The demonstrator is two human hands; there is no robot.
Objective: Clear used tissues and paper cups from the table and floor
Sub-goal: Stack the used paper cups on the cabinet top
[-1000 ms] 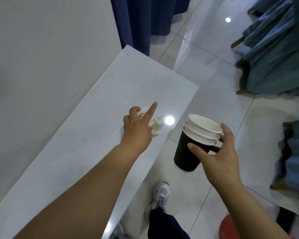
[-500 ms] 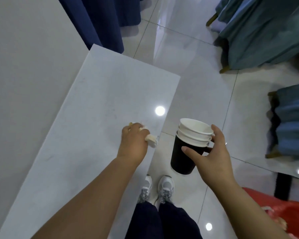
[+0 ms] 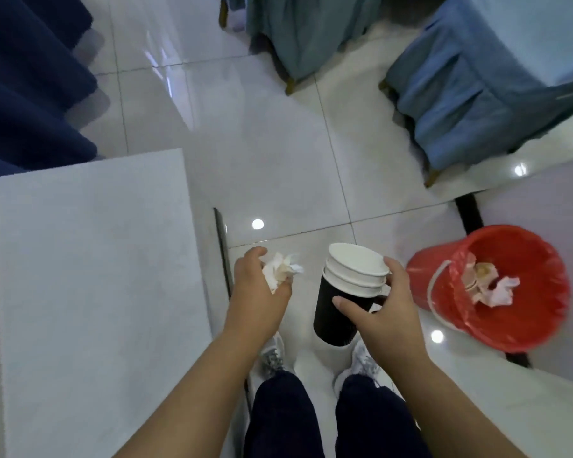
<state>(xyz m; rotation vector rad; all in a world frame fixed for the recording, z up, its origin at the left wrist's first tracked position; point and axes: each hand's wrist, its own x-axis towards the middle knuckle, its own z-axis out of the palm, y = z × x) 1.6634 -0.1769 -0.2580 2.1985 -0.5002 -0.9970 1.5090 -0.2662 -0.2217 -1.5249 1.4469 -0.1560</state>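
Item one: your left hand [image 3: 257,292], at 6 o'clock, just off the table's right edge; fingers curled round a crumpled white tissue [image 3: 282,271], whose loose ends stick out past the knuckles towards 12 o'clock.

Item two: your right hand [image 3: 389,314], at 5 o'clock; thumb and fingers wrapped about a stack of paper cups [image 3: 341,305] held above the floor. The outer cup is black and the cups nested inside are white, rims showing one above the other; the stack tilts slightly to the left.

Item three: a red bucket [image 3: 530,325] at 4 o'clock, lined with a red bag, standing on the floor near the cups but apart from them; crumpled tissues [image 3: 492,287] lie inside.

Item four: the white table [image 3: 90,276] from 7 to 9 o'clock, its top close beside your left hand.

Surroundings: glossy pale floor tiles [image 3: 262,143] through the middle; a dark blue curtain [image 3: 24,77] at 10 o'clock; cloth-covered chairs from 12 to 2 o'clock, one teal [image 3: 305,31] and one blue [image 3: 497,87]; your grey shoes [image 3: 273,355] and dark trousers at 6 o'clock, directly under both hands.
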